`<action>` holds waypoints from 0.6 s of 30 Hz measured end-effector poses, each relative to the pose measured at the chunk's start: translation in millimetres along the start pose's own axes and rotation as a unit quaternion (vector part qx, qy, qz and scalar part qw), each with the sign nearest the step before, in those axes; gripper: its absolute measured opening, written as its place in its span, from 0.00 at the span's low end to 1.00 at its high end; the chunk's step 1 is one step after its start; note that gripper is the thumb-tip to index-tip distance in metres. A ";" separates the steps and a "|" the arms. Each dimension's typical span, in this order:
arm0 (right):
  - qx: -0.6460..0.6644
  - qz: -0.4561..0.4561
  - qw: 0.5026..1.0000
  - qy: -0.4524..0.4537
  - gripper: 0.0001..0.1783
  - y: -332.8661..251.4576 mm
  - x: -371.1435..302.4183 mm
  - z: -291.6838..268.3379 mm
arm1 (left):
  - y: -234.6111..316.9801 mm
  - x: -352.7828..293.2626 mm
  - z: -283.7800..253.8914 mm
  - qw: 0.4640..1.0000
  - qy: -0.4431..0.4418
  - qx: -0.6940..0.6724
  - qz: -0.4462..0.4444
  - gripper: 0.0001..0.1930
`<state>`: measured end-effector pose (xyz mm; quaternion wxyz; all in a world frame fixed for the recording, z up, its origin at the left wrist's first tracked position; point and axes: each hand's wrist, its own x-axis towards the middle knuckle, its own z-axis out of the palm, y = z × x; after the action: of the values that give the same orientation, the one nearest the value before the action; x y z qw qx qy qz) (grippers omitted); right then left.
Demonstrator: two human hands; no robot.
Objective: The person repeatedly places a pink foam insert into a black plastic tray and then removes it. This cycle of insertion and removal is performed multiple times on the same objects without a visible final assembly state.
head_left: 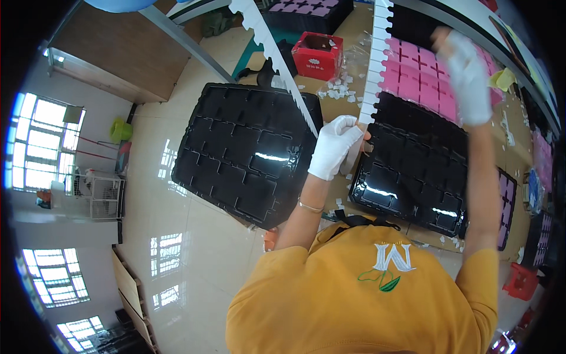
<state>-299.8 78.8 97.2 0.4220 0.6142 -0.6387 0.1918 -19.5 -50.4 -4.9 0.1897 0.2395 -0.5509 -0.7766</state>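
Note:
My left hand [335, 148], in a white glove with bare fingertips, is closed around the lower end of a long white notched strip [372, 71]. A second white strip [277, 56] slants down toward the same hand from the upper left. Just right of that hand lies a glossy black moulded tray [413, 177] with cross-shaped marks. My right hand [466, 74], gloved likewise, is raised above pink blocks [413, 74] in a tray farther back. Motion smears its fingers, so whether it holds anything cannot be made out.
Another black tray [236, 153] sits at left. Behind are a red box [318, 56], white paper scraps [339, 89] and a further tray with pink pieces [303, 7]. A metal frame bar [191, 44] crosses at upper left. A red stool [520, 282] stands at lower right.

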 end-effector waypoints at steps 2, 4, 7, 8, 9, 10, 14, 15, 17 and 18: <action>0.461 0.428 0.775 -0.056 0.16 -101.0 -45.1 12.1 | -10.6 6.8 -0.5 1.000 -0.009 -0.002 0.013 0.09; 0.567 0.522 0.616 -0.163 0.22 -133.2 -69.0 20.2 | -14.3 10.5 4.2 1.000 -0.018 -0.006 0.023 0.08; 0.593 0.564 0.562 -0.121 0.19 -163.6 -60.6 15.0 | -15.0 8.8 10.2 0.998 0.016 0.016 0.062 0.07; 0.596 0.564 0.561 -0.107 0.16 -167.3 -60.6 17.4 | -15.5 8.8 12.2 0.998 0.024 0.029 0.060 0.07; 0.599 0.564 0.561 -0.094 0.14 -170.2 -61.3 21.2 | -16.2 8.8 13.9 0.997 0.031 0.042 0.057 0.07; 0.600 0.563 0.563 -0.079 0.12 -171.0 -59.6 22.9 | -16.0 10.3 16.2 0.996 0.037 0.053 0.057 0.07; 0.568 0.554 0.599 -0.108 0.09 -172.9 -48.1 15.6 | -21.8 13.9 21.2 0.981 0.072 0.136 0.119 0.09; 0.555 0.552 0.612 -0.108 0.09 -172.9 -48.7 16.4 | -20.2 12.6 23.4 0.972 0.087 0.168 0.140 0.09; 0.528 0.550 0.638 -0.112 0.09 -174.3 -52.0 19.0 | -25.4 14.5 23.9 0.927 0.126 0.270 0.229 0.08; 0.519 0.556 0.637 -0.123 0.09 -173.6 -49.6 16.6 | -33.3 19.2 21.0 0.881 0.149 0.338 0.295 0.08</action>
<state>-146.1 67.2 1.8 -0.2352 0.2789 -0.7008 0.6130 -48.4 -34.4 -33.8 0.3975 0.2283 -0.7905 -0.4063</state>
